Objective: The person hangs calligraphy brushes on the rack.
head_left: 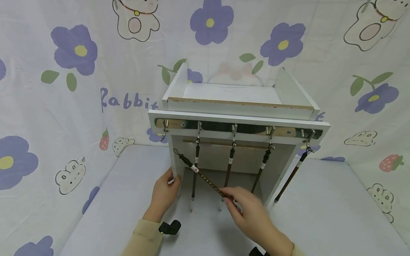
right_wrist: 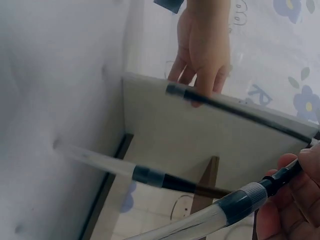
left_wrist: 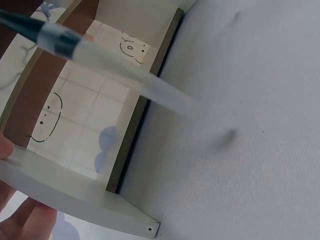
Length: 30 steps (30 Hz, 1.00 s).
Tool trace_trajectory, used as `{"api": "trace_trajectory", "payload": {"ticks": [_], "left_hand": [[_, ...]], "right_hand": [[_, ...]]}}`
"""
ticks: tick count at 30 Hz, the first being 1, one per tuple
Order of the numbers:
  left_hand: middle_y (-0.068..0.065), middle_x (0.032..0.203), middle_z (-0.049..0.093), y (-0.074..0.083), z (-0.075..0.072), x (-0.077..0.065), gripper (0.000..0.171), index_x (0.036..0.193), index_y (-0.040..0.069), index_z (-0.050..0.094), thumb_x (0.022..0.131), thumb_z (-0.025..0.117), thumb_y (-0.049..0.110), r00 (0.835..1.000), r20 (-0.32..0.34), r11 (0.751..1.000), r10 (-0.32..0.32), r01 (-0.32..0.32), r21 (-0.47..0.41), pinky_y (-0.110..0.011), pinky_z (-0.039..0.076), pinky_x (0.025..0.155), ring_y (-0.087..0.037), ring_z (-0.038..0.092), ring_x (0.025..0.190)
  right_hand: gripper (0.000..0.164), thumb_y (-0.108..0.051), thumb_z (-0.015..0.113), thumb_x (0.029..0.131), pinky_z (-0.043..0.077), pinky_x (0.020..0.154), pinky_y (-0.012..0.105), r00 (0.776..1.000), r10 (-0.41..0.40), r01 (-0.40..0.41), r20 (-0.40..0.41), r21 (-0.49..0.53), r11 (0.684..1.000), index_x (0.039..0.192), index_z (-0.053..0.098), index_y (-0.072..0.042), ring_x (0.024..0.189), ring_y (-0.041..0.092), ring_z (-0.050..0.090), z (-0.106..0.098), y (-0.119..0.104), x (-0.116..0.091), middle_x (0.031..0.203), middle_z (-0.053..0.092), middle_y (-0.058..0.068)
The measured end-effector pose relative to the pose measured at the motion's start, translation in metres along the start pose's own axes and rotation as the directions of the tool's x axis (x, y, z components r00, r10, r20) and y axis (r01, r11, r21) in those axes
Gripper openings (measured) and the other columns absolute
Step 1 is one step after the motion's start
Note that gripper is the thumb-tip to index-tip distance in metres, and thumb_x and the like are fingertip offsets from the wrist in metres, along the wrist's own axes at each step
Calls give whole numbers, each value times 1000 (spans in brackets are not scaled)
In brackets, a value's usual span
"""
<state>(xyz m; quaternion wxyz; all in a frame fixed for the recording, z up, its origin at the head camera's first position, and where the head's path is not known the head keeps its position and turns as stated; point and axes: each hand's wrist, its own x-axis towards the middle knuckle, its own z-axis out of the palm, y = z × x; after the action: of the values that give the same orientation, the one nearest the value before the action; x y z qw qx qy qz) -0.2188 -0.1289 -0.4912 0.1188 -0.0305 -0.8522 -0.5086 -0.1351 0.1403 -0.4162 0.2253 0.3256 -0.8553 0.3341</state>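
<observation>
In the head view, my right hand (head_left: pixel 251 213) pinches a calligraphy brush (head_left: pixel 208 181) with a mottled brown handle. The brush slants up to the left, its black cord loop (head_left: pixel 175 152) just below and right of the leftmost hook (head_left: pixel 164 131), which carries nothing. In the right wrist view its pale, sleeve-like tip end (right_wrist: pixel 190 225) points away from my fingers (right_wrist: pixel 295 210). My left hand (head_left: pixel 164 193) holds the left side panel (head_left: pixel 175 156) of a white shelf, thumb and fingers on opposite faces. Several similar brushes (head_left: pixel 230 161) hang by loops from the other hooks.
The shelf's hook rail (head_left: pixel 217 126) runs along its front edge, below an open-topped tray (head_left: pixel 230 93). The hanging brushes' tips reach down close over the white table (head_left: pixel 112 213). Behind stands a printed cloth backdrop (head_left: pixel 179 32) with purple flowers.
</observation>
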Motion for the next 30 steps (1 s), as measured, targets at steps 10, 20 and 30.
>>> {"api": "trace_trajectory", "payload": {"ticks": [10, 20, 30], "left_hand": [[-13, 132, 58, 1, -1, 1, 47, 145, 22, 47, 99, 53, 28, 1000, 8, 1000, -20, 20, 4, -43, 55, 82, -30, 63, 109], [-13, 131, 58, -2, 1, 1, 46, 144, 23, 48, 98, 54, 27, 1000, 4, 1000, -14, 14, 3, -43, 55, 81, -28, 63, 108], [-14, 131, 58, 0, 0, 1, 47, 144, 23, 48, 98, 55, 26, 1000, 8, 1000, -13, 13, -7, -43, 56, 81, -30, 63, 107]], "right_hand": [[28, -8, 66, 92, 51, 69, 23, 1000, -17, 17, 10, 14, 1000, 118, 65, -16, 86, 2, 56, 11, -9, 13, 99, 63, -12], [28, -6, 66, 91, 51, 67, 20, 1000, -6, 6, 0, 48, 999, 118, 65, -14, 83, 1, 55, 14, -7, 20, 99, 62, -12], [28, -7, 66, 92, 51, 68, 19, 1000, 3, -3, 3, 69, 998, 119, 64, -15, 83, 1, 55, 15, -9, 24, 100, 62, -11]]}}
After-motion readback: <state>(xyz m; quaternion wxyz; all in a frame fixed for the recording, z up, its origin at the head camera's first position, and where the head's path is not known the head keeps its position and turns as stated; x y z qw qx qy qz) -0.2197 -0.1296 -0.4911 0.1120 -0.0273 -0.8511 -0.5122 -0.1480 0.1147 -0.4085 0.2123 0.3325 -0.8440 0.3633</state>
